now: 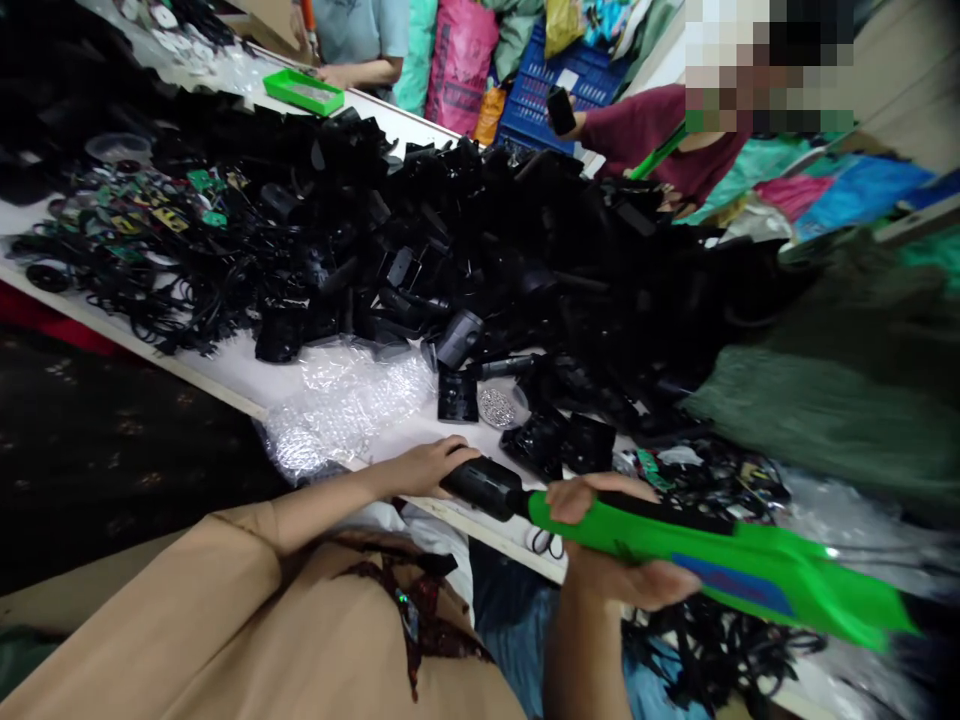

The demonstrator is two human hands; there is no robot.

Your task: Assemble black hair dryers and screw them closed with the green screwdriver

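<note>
Left hand: the left hand (424, 468) is curled closed around the black cylinder (484, 488) at the near end of the green plastic casing (712, 550), fingers on top.
Right hand: the right hand (611, 540) is closed around the casing's middle, thumb over the top and fingers beneath.
Casing: held level in both hands above the table's near edge, pointing right, with a blue panel (739, 585) on its side.
Table: the white table (247, 375) lies just beyond the hands.
Near pieces: two black plastic parts (559, 440) sit just beyond the casing, beside a silver mesh disc (497, 408).
Left of them: bubble wrap (345, 410).
Far: a large heap of black plastic parts (465, 230), with black cables (127, 290) to the left.
Far end: a green tray (304, 92) on the table.
Co-workers: one in a maroon top (667, 140) holds a phone (560, 110); another in a pale shirt (360, 30) stands beyond the tray.
</note>
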